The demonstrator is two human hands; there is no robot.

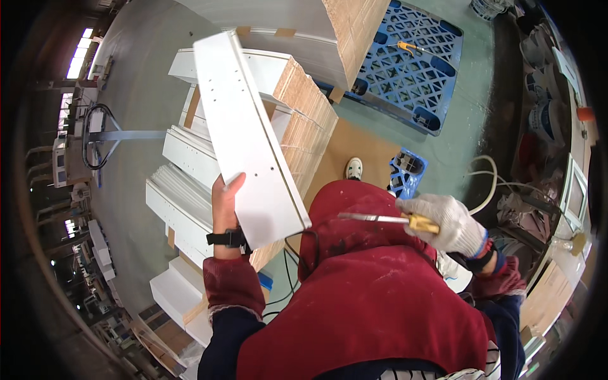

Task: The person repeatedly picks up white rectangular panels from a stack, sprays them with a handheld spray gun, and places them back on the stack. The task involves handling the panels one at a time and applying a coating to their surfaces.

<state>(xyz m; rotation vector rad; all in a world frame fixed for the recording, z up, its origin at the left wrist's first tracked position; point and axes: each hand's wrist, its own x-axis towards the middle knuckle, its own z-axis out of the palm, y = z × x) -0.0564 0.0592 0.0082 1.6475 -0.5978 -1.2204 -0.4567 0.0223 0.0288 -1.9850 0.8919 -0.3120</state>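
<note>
A long white panel [247, 145], with small drilled holes and a groove along its right edge, is held up at a slant. My bare left hand [227, 201] grips its lower left side, thumb across the face and the other fingers mostly hidden behind. My right hand [443, 221], in a white knit glove, is closed around a yellow-handled tool [423, 223] with a slim metal shaft pointing left toward the panel's lower end. The shaft tip is apart from the panel. Whether the tool is a blade or a nozzle, I cannot tell.
Stacks of white panels [183, 196] stand left of and behind the held one. A blue plastic pallet [405, 82] lies ahead on the right, bearing another yellow-handled tool [408, 47]. A pale hose [493, 183] curves beside my right hand. Cluttered shelving [538, 95] lines the right.
</note>
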